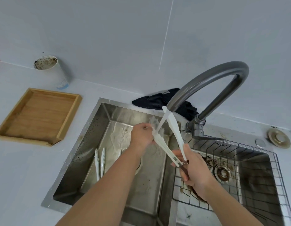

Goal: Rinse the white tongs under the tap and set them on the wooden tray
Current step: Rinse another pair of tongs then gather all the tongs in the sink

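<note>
Rinsing is clearly underway here, so I'd call the task roughly half done. Biggest thing first: the double sink (99,128) sits under both hands, with the grey tap (206,79) arching just beyond the right hand and water running down between them. The wooden tray (38,116) is well off to the left of the left hand, up on the counter, nothing on it yet. So the set-down part is all still to do.

The white tongs (172,128) are spread open in the stream. The right hand (195,170) is wrapped around the hinge end, and the left hand (141,136) is pinching the tip of one arm right where the water hits, probably rubbing it.

A second pair of tongs (100,162) lies in the basin, down and left of the left hand.
</note>
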The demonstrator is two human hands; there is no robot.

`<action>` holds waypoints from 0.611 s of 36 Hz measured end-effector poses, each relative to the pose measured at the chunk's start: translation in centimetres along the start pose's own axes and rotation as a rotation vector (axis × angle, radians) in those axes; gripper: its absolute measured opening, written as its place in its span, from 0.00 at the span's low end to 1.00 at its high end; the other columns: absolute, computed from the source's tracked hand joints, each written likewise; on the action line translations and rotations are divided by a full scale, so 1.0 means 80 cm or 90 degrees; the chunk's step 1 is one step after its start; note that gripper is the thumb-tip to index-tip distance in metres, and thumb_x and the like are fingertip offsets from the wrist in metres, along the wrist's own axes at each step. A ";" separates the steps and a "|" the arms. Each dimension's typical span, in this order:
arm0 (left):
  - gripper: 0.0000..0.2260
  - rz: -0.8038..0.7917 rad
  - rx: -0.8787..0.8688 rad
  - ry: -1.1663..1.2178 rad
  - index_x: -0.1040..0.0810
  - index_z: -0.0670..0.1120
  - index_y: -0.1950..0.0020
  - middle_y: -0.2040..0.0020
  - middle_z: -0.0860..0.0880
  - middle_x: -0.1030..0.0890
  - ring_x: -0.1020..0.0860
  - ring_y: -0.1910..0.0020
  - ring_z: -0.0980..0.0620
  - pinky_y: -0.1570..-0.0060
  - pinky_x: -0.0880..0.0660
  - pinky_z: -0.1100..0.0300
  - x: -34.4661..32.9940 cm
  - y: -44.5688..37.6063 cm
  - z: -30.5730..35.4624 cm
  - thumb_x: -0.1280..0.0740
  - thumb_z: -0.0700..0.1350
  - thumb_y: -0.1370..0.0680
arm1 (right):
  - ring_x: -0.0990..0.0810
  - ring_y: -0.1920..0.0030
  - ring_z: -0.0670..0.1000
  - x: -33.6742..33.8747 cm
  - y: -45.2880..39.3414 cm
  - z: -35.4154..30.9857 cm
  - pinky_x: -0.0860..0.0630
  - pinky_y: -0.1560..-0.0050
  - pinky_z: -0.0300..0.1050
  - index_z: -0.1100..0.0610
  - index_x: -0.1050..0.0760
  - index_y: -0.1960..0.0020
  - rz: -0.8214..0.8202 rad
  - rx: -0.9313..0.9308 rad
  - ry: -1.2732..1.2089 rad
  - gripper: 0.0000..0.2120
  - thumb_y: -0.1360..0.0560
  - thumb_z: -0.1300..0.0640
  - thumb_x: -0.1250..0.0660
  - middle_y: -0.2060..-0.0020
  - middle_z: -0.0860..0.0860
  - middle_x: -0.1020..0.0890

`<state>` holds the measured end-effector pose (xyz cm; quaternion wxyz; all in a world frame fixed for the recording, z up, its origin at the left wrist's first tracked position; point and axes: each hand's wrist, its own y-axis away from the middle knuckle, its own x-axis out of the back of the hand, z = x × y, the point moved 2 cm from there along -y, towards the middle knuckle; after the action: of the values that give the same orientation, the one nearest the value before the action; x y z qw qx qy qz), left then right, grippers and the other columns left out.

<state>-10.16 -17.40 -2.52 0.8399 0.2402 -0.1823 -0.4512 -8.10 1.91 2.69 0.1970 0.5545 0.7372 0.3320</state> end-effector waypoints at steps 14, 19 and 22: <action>0.17 -0.105 0.012 0.306 0.25 0.50 0.35 0.64 0.45 0.17 0.17 0.66 0.48 0.61 0.17 0.54 0.000 0.020 0.001 0.27 0.40 0.21 | 0.32 0.80 0.50 -0.004 -0.010 -0.009 0.39 0.82 0.36 0.50 0.23 0.40 -0.032 -0.014 -0.146 0.18 0.16 0.42 0.47 0.62 0.59 0.14; 0.08 0.016 -0.023 0.248 0.21 0.48 0.44 0.69 0.49 0.19 0.16 0.69 0.49 0.65 0.17 0.54 0.005 0.014 0.002 0.30 0.49 0.21 | 0.27 0.77 0.47 -0.007 -0.007 -0.010 0.32 0.80 0.40 0.30 0.30 0.39 -0.003 0.158 0.013 0.14 0.23 0.38 0.35 0.67 0.45 0.18; 0.09 0.063 -0.042 0.219 0.20 0.49 0.46 0.69 0.46 0.17 0.16 0.68 0.47 0.66 0.17 0.54 0.009 0.016 0.004 0.31 0.53 0.21 | 0.25 0.71 0.41 -0.012 -0.003 -0.009 0.26 0.71 0.33 0.26 0.35 0.39 0.013 0.235 0.176 0.30 0.35 0.37 0.25 0.63 0.45 0.21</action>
<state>-9.11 -17.48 -1.49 0.8874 0.2768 -0.0324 -0.3672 -8.46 0.76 2.99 -0.0140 0.5381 0.7996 0.2661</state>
